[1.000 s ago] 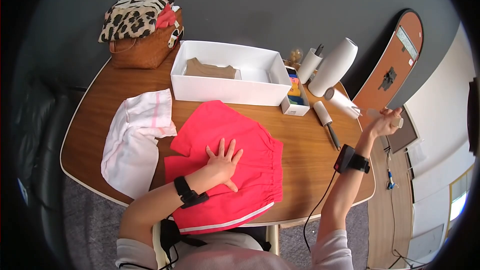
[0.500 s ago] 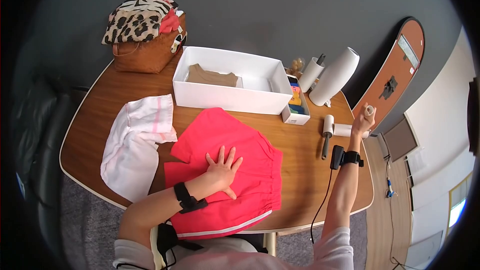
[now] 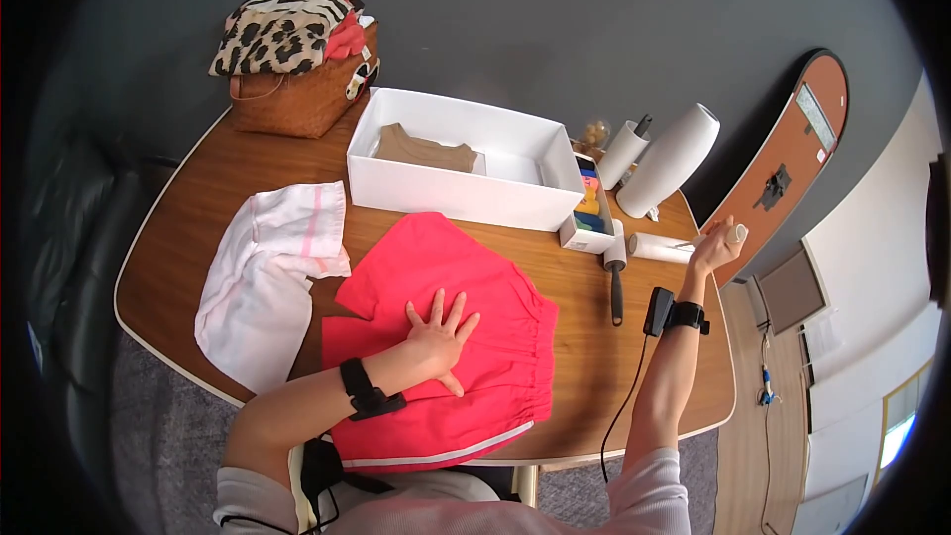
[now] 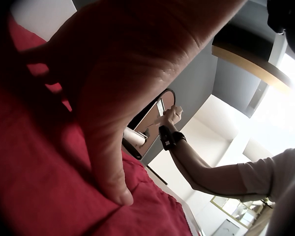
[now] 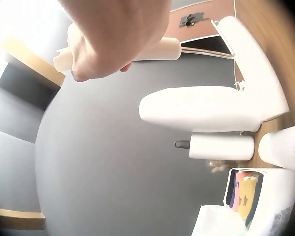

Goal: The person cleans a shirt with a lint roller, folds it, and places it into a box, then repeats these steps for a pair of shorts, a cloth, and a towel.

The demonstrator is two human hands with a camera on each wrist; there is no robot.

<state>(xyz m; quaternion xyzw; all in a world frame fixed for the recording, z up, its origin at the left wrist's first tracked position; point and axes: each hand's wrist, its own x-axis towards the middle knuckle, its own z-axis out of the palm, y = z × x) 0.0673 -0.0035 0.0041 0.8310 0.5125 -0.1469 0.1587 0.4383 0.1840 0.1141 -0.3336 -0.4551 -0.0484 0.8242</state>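
My left hand (image 3: pixel 436 342) lies with spread fingers on the red shorts (image 3: pixel 495 337), which have a gathered waistband and a white stripe. In the left wrist view its thumb (image 4: pixel 119 189) presses the fabric. At the table's right edge, my right hand (image 3: pixel 715 248) grips a lint roller (image 3: pixel 661 248) by its pale handle (image 5: pixel 164 49). A bent metal wire joins that handle to the white roll (image 5: pixel 255 69), which lies low at the tabletop. To its left is a second lint roller (image 3: pixel 616 287) with a dark handle, its white end close to the small box.
A white towel (image 3: pixel 263 287) lies left of the shorts. Behind stand a long white box (image 3: pixel 466 193) holding a tan garment (image 3: pixel 426 151), a small box of colourful items (image 3: pixel 591 213), a white vase (image 3: pixel 669 159) and a brown basket (image 3: pixel 297 104) with patterned cloth. A mirror-shaped board (image 3: pixel 792 159) leans right.
My right hand has brought its lint roller down from the air to the tabletop, then moved slightly left. The dark-handled lint roller has shifted left toward the small box. My left hand stays put.
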